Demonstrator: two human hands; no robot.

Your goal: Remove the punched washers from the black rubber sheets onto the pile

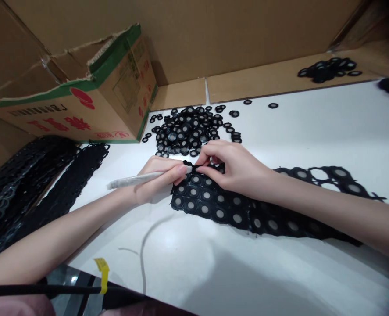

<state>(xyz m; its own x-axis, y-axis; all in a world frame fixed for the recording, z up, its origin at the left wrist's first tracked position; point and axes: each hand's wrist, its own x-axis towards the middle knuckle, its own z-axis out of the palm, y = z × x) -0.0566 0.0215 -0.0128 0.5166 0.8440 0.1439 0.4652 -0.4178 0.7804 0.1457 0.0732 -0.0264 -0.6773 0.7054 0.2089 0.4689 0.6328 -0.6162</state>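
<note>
My left hand (pixel 163 175) is closed round a pen-like tool (pixel 131 180) with a whitish wrapped handle; its tip lies at the black sheet's upper left corner. The black rubber-like sheet (pixel 214 202) holds rows of rings with pale round centres. My right hand (pixel 233 164) pinches at the same corner, thumb and forefinger together on a black piece whose shape is mostly hidden. Just beyond both hands lies a heap of loose black rings (pixel 187 127).
A cardboard box (pixel 115 94) with green edging stands at the back left. Black perforated sheets (pixel 23 188) are piled at the left. Another group of rings (pixel 326 70) lies at the back right. A grey cord (pixel 143 254) crosses the white table (pixel 187 263) in front.
</note>
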